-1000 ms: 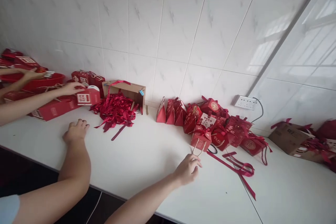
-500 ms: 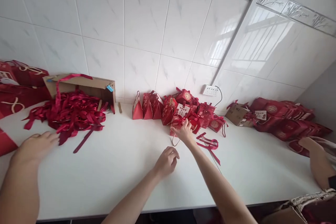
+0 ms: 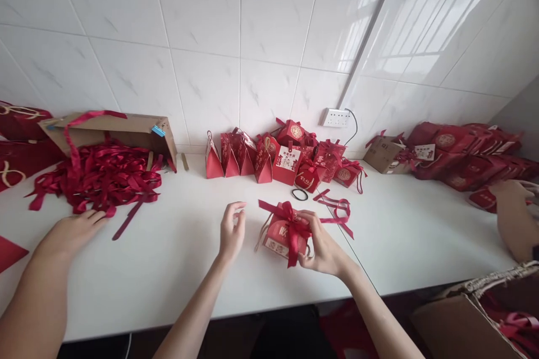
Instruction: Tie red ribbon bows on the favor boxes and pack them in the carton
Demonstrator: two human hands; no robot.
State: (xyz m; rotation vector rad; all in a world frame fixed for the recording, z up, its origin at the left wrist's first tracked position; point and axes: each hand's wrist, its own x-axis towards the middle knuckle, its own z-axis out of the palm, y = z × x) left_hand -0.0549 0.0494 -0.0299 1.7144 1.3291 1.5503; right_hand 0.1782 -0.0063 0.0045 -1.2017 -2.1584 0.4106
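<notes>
My right hand (image 3: 320, 242) grips a small red gift box (image 3: 280, 231) by its right side, above the white table. A dark red ribbon is tied in a bow (image 3: 290, 223) on the box, and a cord handle hangs at its left. To the left of the box is my left hand (image 3: 232, 230), with nothing in it, its fingers and thumb apart and not touching the box. Behind the box, a black ring (image 3: 299, 194) lies on the table before a cluster of red gift boxes, one with a white tag (image 3: 288, 159).
A co-worker's hand (image 3: 80, 230) reaches the ribbon pile (image 3: 96, 179) spilling from a cardboard box (image 3: 145, 126) at left. Another person's hand (image 3: 511, 196) is by stacked red boxes (image 3: 455, 143) at right. Loose ribbon (image 3: 343, 210) and an open carton (image 3: 457, 320) are nearer.
My right hand has brought the bow-tied gift box from the cluster toward me. My left hand has moved left and its fingers have opened. The left co-worker's hand has moved to the ribbons.
</notes>
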